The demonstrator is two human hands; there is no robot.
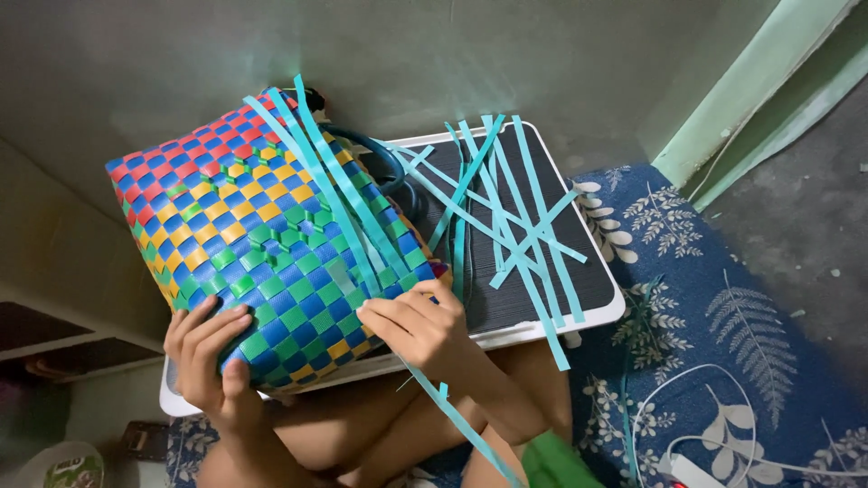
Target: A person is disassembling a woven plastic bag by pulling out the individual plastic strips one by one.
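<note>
Weaving step: left hand grips the woven basket at 7 o'clock; right hand pinches a teal strip, which next needs threading under.

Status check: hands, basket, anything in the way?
Left hand grips the woven basket at its near corner. Right hand pinches a teal strip against the weave. Loose strips crisscross the lap table beside it.

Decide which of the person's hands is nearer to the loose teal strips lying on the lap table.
Right. The right hand rests on the woven basket beside the teal strips; the left hand grips the basket's far corner, away from them.
</note>
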